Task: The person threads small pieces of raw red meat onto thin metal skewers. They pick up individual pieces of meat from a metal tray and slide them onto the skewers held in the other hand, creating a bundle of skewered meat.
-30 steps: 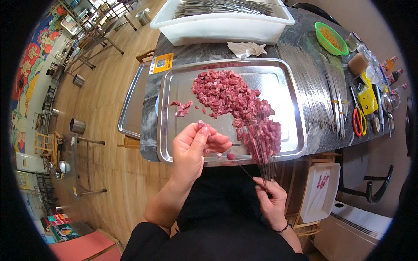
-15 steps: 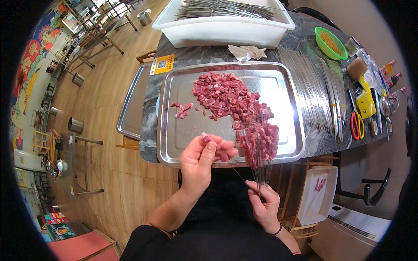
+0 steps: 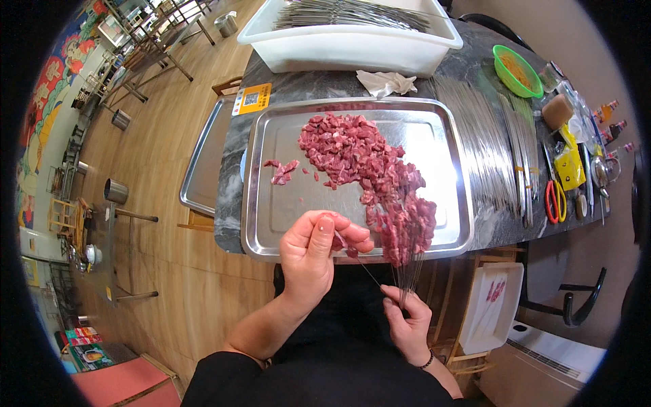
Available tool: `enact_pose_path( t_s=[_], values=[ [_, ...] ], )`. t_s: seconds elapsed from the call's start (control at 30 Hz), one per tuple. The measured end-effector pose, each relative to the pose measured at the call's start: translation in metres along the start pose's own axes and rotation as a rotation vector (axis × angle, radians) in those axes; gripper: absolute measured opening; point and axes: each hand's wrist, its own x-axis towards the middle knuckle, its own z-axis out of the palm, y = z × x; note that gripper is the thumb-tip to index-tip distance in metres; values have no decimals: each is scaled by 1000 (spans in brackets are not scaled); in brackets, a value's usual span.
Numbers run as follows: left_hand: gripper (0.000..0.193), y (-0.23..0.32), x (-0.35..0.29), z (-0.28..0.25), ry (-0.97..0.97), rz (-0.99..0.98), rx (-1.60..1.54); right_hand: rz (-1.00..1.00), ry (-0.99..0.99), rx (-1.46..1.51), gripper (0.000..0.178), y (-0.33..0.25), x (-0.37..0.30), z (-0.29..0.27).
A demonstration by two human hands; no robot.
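My left hand point(image 3: 308, 254) is closed on a small piece of raw red meat point(image 3: 350, 251), just over the near edge of a steel tray point(image 3: 278, 217). The tip of a thin metal skewer point(image 3: 371, 275) meets that meat. Its other end is in my right hand point(image 3: 409, 324), whose fingers also wrap round a fanned bundle of metal skewers point(image 3: 407, 279). Chunks of meat point(image 3: 410, 227) crowd the far ends of that bundle, over the tray's right part. Behind them lies a heap of cut meat point(image 3: 346, 146), with a few loose bits to its left.
A white tub point(image 3: 352, 51) of skewers stands behind the tray. To the right are loose skewers point(image 3: 478, 142), a green bowl point(image 3: 517, 71), scissors point(image 3: 556, 201) and a yellow packet point(image 3: 569, 166). Lower right, a white bin point(image 3: 489, 315) holds a few meat skewers.
My left thumb and fingers have shifted slightly, and the meat piece that was at the fingertips now sits lower, by the skewer tip. My right hand stays nearly in place.
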Motion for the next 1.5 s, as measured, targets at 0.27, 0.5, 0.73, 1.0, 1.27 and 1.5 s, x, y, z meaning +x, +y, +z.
enact_pose_path(
  t_s=[0.27,0.5,0.73,1.0,1.27,1.5],
  values=[
    [33,7,21,18,-566,-318,442,49,154,70,26,9,-1,-13],
    [16,-14,101,21,-462,513,1556,118,284,164,27,21,5,-33],
    [16,9,74,-1,-102,-146,706,-8,112,-13,28,7,6,-34],
    [24,-2,30,5,105,-192,-108,-66,41,-83,31,-9,18,-14],
    [25,-6,21,13,114,-187,-304,-46,55,-13,30,-11,16,-2],
    [24,2,24,2,128,-70,-87,-16,37,-18,28,-9,15,-2]
  ],
)
